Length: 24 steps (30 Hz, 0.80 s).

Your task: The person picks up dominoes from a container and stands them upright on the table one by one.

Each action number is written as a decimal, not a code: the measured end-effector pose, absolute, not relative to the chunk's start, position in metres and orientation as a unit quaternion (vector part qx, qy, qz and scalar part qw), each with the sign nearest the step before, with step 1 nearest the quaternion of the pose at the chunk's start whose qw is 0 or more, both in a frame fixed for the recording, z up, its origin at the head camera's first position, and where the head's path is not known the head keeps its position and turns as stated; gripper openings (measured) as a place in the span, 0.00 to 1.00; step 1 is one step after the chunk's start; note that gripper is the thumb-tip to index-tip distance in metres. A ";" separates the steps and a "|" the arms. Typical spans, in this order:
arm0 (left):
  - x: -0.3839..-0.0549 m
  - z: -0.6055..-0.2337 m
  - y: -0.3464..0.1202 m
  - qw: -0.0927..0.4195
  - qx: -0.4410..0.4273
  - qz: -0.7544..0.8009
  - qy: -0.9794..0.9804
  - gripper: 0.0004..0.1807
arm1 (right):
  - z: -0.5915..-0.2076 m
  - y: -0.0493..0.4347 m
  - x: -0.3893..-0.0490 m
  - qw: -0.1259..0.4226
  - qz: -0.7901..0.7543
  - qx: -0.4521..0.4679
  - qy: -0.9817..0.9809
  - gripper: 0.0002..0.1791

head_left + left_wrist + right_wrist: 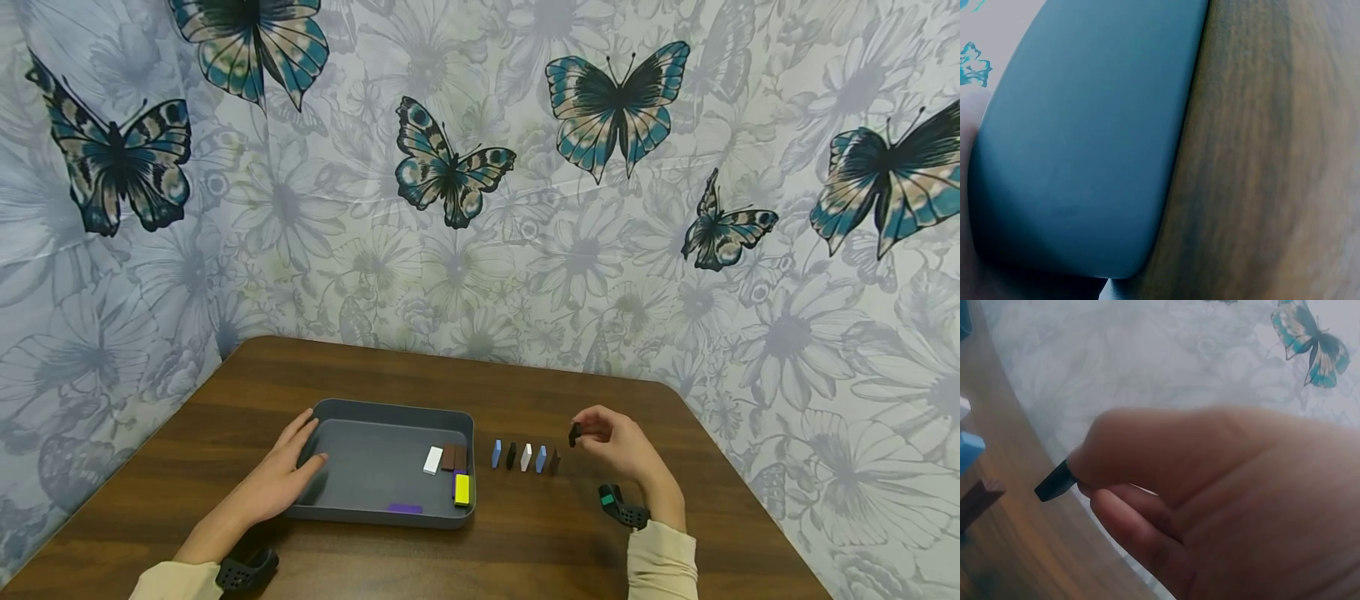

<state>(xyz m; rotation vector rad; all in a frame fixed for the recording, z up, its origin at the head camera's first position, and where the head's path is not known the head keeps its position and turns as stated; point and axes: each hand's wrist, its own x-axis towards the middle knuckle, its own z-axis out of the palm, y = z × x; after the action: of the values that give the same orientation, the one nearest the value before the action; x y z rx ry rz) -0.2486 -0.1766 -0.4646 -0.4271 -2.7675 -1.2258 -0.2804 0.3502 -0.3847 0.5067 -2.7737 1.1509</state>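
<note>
In the head view my right hand (622, 450) pinches a small black domino (574, 434) between thumb and fingertips, above the table and to the right of a row. That row runs left to right as a blue domino (496, 453), a black one, a white domino (526, 457), another blue one and a brown domino (554, 462), all standing upright. The right wrist view shows the held domino (1054, 482) tilted, jutting past the thumb. My left hand (273, 479) rests at the left rim of a grey tray (390, 520), fingers extended and thumb over its inside.
Inside the tray, toward its right end, lie a white domino (432, 460), brown dominoes (454, 457) and a yellow domino (462, 490) over a purple one. Another purple domino (405, 508) lies by the near wall. The wooden table (525, 550) meets a butterfly-patterned wall covering (480, 283) behind.
</note>
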 end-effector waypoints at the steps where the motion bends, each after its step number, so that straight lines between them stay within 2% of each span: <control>1: -0.249 -0.465 -0.177 0.044 -0.140 -0.400 -0.905 0.41 | -0.386 0.351 -0.281 0.043 0.379 0.165 -0.909 0.13; 24: -0.248 -0.465 -0.176 0.047 -0.141 -0.398 -0.905 0.41 | -0.419 0.362 -0.289 -0.031 0.411 0.168 -0.895 0.15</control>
<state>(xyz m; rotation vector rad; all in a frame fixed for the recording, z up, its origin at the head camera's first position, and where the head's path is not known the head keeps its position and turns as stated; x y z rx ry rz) -0.2480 -0.1758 -0.4650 -0.4293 -2.7627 -1.2134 -0.2894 0.3625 -0.4192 0.5380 -2.8704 1.3187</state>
